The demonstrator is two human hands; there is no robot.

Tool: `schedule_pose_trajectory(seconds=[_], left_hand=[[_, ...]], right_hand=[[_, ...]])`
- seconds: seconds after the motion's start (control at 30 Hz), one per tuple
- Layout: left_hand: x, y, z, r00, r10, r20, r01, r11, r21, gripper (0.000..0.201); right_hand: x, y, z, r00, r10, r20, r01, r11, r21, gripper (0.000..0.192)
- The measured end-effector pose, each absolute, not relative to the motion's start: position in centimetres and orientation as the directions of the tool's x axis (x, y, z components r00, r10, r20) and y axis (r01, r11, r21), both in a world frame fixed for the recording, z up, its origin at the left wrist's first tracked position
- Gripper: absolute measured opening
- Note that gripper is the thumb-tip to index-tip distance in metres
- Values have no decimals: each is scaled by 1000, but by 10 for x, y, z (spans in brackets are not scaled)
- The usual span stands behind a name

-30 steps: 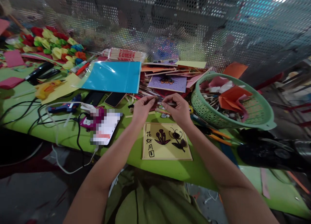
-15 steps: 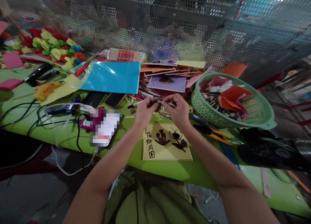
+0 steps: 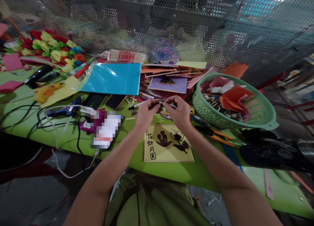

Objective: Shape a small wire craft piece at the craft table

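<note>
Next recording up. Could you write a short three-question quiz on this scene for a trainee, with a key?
1. True or false: the left hand and the right hand are spread far apart.
2. Which sits lowest in the picture? A) the blue sheet B) the yellow card with dark flowers C) the purple card
3. Fill in: the basket to the right of both hands is ____ in colour.

Key: 1. False, they are close together. 2. B. 3. Green.
</note>
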State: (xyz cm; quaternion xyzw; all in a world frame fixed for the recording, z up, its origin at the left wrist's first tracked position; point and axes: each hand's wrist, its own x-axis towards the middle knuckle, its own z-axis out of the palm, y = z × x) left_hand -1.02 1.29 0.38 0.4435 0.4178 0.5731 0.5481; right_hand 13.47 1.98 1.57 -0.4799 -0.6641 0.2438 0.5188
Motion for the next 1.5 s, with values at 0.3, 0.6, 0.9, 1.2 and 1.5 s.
schedule_pose_trajectory(seconds=[0.3,0.6,0.9,1.2,1.5], left_hand=[[-10,12,1,-22,999,34,-261,-39,965,18],[-11,11,6,-24,999,22,-264,-27,964,14],[-9,9,10,-58,998,9,-259,-24,966,13],[-9,10,8,-69,996,48,-316,-68,946,10],[-11,11,7,-46,998,43,-343,-56,938,12]], right_hand=[[135,20,15,-10,890,455,386,423,-820,10],[135,19,16,-29,896,443,387,419,-822,9],[134,19,17,-29,899,437,373,415,-830,10],[135,19,18,-12,885,465,372,436,-820,12],[137,22,20,-35,918,395,296,387,-873,18]])
